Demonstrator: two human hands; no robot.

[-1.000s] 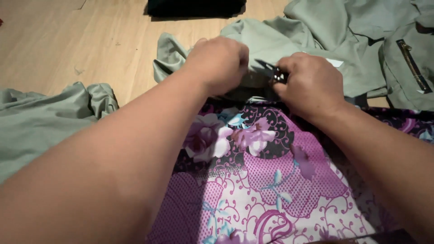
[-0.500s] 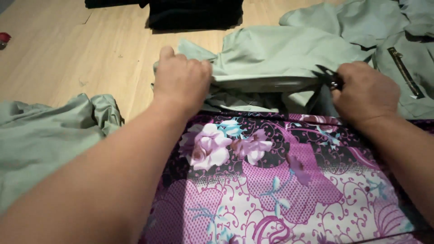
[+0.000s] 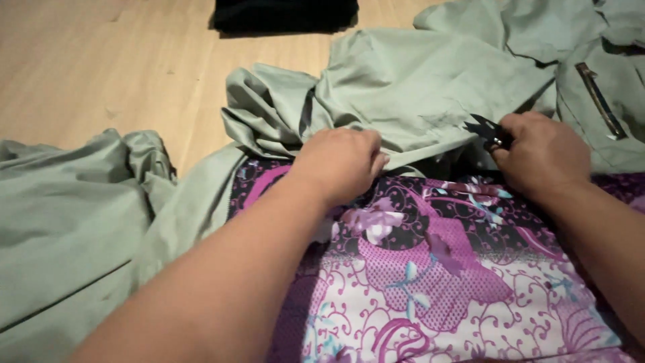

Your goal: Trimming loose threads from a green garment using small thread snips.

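Both hands have drawn closer together since half a second ago, and the green cloth now lies flatter between them. On the left of the pair, the left hand (image 3: pixel 342 161) presses down with fingers curled shut, pinching the near edge of the pale green cloth (image 3: pixel 416 87) against the lap, probably to keep that edge taut and steady. To the right, the right hand (image 3: pixel 544 151) is closed around a small pair of black thread snips (image 3: pixel 487 129), whose pointed blades stick out toward the left and rest on the same green edge; whether the blades are parted or shut is too small to tell. Holding the cloth with one hand leaves the other free to work the blades along the seam. Nearest the viewer, a purple, pink and white flowered fabric (image 3: pixel 430 269) covers the lap, and the green edge lies just over its far border. More green cloth (image 3: pixel 60 215) is heaped at the near left. At far right a green piece carries a metal zip (image 3: pixel 600 99). Everything sits on a light wooden floor (image 3: pixel 101 60), with a dark folded bundle (image 3: pixel 285 13) at the far edge.
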